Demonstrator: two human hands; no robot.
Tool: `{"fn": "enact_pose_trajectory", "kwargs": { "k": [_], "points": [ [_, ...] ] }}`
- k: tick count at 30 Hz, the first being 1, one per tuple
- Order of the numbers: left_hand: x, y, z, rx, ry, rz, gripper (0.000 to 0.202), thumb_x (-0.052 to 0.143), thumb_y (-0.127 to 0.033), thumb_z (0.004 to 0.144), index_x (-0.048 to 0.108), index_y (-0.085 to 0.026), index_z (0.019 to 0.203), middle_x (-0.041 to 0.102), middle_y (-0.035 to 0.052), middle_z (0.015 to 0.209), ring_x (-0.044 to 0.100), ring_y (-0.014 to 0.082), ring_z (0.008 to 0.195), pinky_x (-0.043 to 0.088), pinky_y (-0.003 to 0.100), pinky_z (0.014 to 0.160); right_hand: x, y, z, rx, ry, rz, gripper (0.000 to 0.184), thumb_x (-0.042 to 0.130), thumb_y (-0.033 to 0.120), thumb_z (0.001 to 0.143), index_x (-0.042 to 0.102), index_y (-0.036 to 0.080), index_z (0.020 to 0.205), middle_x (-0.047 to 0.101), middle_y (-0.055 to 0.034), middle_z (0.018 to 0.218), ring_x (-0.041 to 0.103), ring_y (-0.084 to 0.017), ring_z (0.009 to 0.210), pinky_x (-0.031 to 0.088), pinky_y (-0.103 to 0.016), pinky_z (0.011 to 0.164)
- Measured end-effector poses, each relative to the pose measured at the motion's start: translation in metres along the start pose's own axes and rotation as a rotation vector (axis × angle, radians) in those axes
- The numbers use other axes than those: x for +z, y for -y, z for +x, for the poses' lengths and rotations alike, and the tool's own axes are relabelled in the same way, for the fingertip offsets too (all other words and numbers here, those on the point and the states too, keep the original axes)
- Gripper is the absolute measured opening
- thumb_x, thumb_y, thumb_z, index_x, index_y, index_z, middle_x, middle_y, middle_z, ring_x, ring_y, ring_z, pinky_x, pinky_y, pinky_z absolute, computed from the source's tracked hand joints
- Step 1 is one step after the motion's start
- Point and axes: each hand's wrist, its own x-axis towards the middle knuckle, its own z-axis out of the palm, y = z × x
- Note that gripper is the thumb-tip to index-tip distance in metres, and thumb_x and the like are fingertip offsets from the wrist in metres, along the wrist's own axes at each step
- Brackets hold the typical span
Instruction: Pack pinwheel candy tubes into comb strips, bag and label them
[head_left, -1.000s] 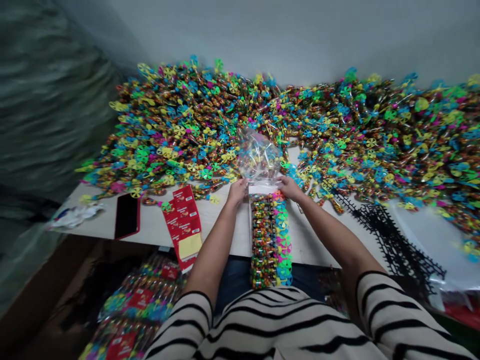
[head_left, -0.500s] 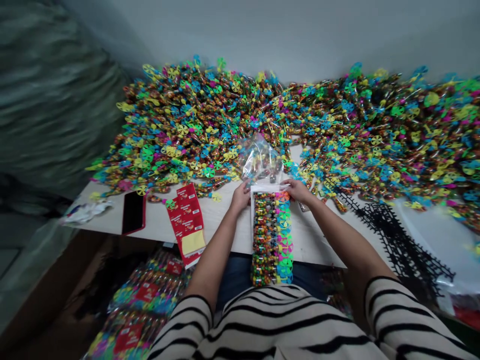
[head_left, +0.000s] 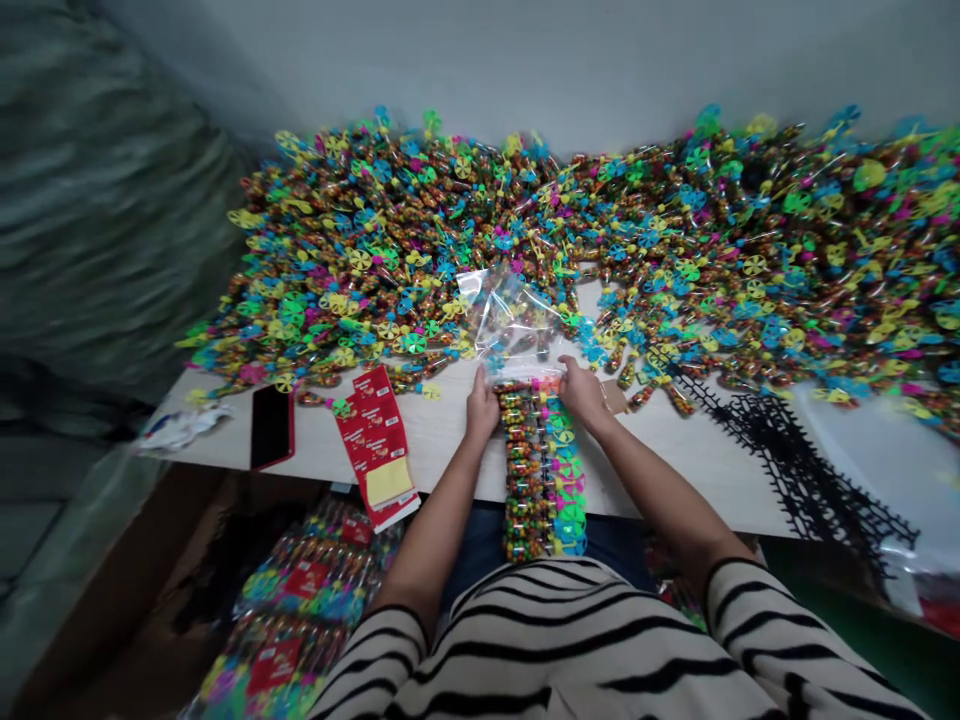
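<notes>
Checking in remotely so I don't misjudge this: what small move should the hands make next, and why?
Probably slide the candy-filled tube row forward into the clear plastic bag: the left hand and right hand flank the row's far end, which sits at the bag's mouth.

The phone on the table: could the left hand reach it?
Probably yes: only a flat strip of red labels lies between the left hand and the phone, hardly a barrier.

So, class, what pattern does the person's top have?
The top has black stripes on cream, best seen in the head view.
</notes>
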Motion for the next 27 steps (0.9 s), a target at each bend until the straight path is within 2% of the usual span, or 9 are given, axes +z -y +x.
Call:
{"fn": "enact_pose_trajectory", "kwargs": {
  "k": [5, 8, 12, 17, 19, 23, 25, 27],
  "points": [
    [-0.002, 0.006, -0.007, -0.058, 0.064, -0.105, 0.056, 0.051, -0.044, 0.091, 0.048, -0.016, 0.139, 0.071, 0.0072, 0.102, 0.067, 0.0195, 0.089, 0.054, 0.032, 0.083, 0.001, -0.004, -0.013, -0.021, 0.022, -0.181, 0.051, 0.042, 0.015, 0.093, 0.036, 0.016, 0.143, 0.068, -0.0149, 0.098, 0.066, -0.028, 0.087, 0.046, -0.031, 0.073],
    [-0.002, 0.005, -0.013, -0.002, 0.041, -0.097, 0.054, 0.049, -0.047, 0.092, 0.051, -0.017, 0.137, 0.071, 0.0078, 0.108, 0.066, 0.0207, 0.098, 0.053, 0.031, 0.087, 0.001, -0.010, -0.024, -0.057, 0.049, -0.270, 0.048, 0.041, 0.017, 0.094, 0.035, 0.015, 0.141, 0.068, -0.0142, 0.092, 0.066, -0.028, 0.083, 0.045, -0.032, 0.071],
    [-0.009, 0.006, -0.031, 0.045, 0.054, -0.019, 0.056, 0.049, -0.047, 0.092, 0.050, -0.014, 0.137, 0.069, 0.0098, 0.116, 0.066, 0.0218, 0.103, 0.051, 0.031, 0.090, 0.006, -0.025, -0.046, -0.133, 0.070, -0.294, 0.033, 0.039, 0.018, 0.094, 0.044, 0.013, 0.126, 0.067, -0.0120, 0.085, 0.064, -0.026, 0.077, 0.040, -0.029, 0.064],
    [-0.030, 0.018, -0.078, 0.069, 0.200, 0.029, 0.059, 0.045, -0.046, 0.091, 0.052, -0.007, 0.135, 0.070, 0.0121, 0.113, 0.067, 0.0228, 0.101, 0.051, 0.034, 0.093, 0.016, -0.054, -0.099, -0.305, 0.106, -0.218, 0.019, 0.041, 0.016, 0.088, 0.051, 0.014, 0.104, 0.065, -0.0079, 0.078, 0.059, -0.022, 0.066, 0.030, -0.026, 0.056],
    [-0.040, 0.023, -0.102, 0.068, 0.254, 0.057, 0.059, 0.043, -0.047, 0.091, 0.052, -0.008, 0.135, 0.071, 0.0112, 0.111, 0.065, 0.0241, 0.106, 0.049, 0.037, 0.097, 0.019, -0.063, -0.127, -0.383, 0.124, -0.208, 0.017, 0.043, 0.014, 0.085, 0.051, 0.015, 0.099, 0.064, -0.0070, 0.074, 0.057, -0.021, 0.064, 0.029, -0.026, 0.057],
    [-0.061, 0.031, -0.151, 0.085, 0.372, 0.134, 0.055, 0.040, -0.044, 0.092, 0.055, -0.010, 0.133, 0.065, 0.0113, 0.125, 0.059, 0.0243, 0.118, 0.043, 0.038, 0.105, 0.021, -0.076, -0.181, -0.559, 0.244, -0.172, 0.015, 0.042, 0.011, 0.084, 0.050, 0.016, 0.096, 0.062, -0.0061, 0.072, 0.055, -0.020, 0.063, 0.032, -0.027, 0.062],
    [-0.071, 0.035, -0.173, 0.062, 0.469, 0.212, 0.054, 0.036, -0.041, 0.094, 0.052, -0.010, 0.136, 0.068, 0.0115, 0.119, 0.063, 0.0237, 0.111, 0.046, 0.038, 0.101, 0.020, -0.079, -0.201, -0.613, 0.346, -0.149, 0.013, 0.041, 0.010, 0.087, 0.050, 0.017, 0.093, 0.062, -0.0051, 0.072, 0.054, -0.019, 0.061, 0.032, -0.027, 0.063],
    [-0.080, 0.038, -0.189, 0.019, 0.580, 0.299, 0.054, 0.033, -0.038, 0.094, 0.051, -0.010, 0.137, 0.072, 0.0112, 0.104, 0.067, 0.0224, 0.095, 0.051, 0.036, 0.091, 0.017, -0.079, -0.213, -0.617, 0.455, -0.123, 0.012, 0.041, 0.011, 0.089, 0.050, 0.018, 0.093, 0.061, -0.0036, 0.071, 0.053, -0.018, 0.060, 0.030, -0.026, 0.060]
  ]
}}
